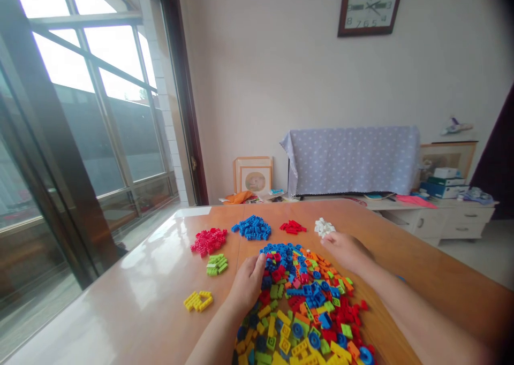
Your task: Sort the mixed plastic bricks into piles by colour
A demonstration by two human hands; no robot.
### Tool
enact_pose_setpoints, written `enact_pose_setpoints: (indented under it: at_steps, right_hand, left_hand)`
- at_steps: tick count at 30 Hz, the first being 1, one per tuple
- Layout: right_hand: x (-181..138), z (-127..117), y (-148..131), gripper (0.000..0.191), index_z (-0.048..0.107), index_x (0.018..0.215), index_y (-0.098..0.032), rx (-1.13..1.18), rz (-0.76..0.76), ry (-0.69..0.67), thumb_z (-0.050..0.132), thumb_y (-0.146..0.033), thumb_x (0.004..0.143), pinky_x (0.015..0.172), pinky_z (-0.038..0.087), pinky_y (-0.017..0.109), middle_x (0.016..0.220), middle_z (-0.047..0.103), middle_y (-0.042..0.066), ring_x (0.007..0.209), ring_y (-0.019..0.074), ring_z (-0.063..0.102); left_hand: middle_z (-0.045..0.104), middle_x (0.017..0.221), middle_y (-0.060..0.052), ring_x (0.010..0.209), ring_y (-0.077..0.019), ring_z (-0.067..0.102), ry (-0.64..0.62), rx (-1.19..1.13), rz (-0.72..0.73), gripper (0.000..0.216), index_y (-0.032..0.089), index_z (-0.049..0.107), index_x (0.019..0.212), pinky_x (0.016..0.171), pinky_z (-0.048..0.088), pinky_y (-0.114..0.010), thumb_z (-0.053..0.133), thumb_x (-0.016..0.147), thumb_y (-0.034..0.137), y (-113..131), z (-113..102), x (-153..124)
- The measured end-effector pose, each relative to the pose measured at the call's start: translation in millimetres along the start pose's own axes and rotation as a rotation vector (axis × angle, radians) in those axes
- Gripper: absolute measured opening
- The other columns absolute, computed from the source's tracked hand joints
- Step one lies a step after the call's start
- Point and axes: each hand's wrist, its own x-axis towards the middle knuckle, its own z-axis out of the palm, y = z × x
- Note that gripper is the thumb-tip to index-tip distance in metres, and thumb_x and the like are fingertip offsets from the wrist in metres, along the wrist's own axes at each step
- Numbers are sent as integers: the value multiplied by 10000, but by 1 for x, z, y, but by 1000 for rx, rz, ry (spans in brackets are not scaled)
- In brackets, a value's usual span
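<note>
My right hand [341, 249] reaches to a small heap of white building bricks [323, 226]. Its fingertips are pressed together at the near edge of that heap, and what they hold, if anything, is hidden. At the left edge of a big mixed pile of building bricks [299, 322], my left hand [249, 279] rests with thumb up and fingers loosely stretched, partly hidden from me. Blue and red bricks lie right beside its fingertips. The mixed pile holds blue, red, orange, green and yellow pieces, some of them round blue wheels.
Sorted heaps sit around the pile: blue bricks [252, 228], long red bricks [293, 227], pinkish-red bricks [209, 241], green bricks [217, 265] and yellow bricks [198, 301]. All lie on a glossy wooden table [156, 295]. Beyond it stands a white cabinet [453, 223].
</note>
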Motion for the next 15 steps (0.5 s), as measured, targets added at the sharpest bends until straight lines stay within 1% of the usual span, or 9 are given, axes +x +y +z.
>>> enact_pose_setpoints:
  at_steps: [3,6,10,12,15]
  right_hand:
    - [-28,4,-8,324,734,885,-236,119,-57,-2,506,-467,886,592,338,241,717,692,10,680,176,584]
    - [-51,10,-16,319,734,909,-221,205,-91,-26,508,-444,879,581,342,240,729,696,10,675,173,578]
    - [-71,23,-26,314,724,963,-217,276,-104,-58,493,-413,880,581,354,240,735,693,0,654,163,573]
    - [-79,29,-31,301,720,981,-222,276,-117,-76,497,-396,879,575,345,241,718,684,-4,640,156,569]
    - [-88,33,-40,256,721,938,-243,229,-172,-104,504,-366,879,573,320,240,696,667,-16,645,146,567]
  left_hand:
    - [726,1136,-96,1074,-264,628,-33,-62,6,665,164,705,1068,944,473,-324,286,966,670,11,1,-6]
    - [711,1192,-90,1141,-262,605,-63,-90,27,652,173,694,1141,1012,454,-341,297,969,660,17,3,-10]
    - [672,1265,-89,1213,-247,570,-77,-100,131,550,187,650,1227,1073,428,-373,321,1003,565,18,9,-13]
    - [659,1270,-93,1234,-250,555,-67,-36,218,440,203,659,1195,1080,427,-389,410,991,503,15,13,-14]
    - [663,1223,-89,1278,-283,512,-85,177,377,214,233,710,1011,1113,395,-445,575,917,370,12,21,-18]
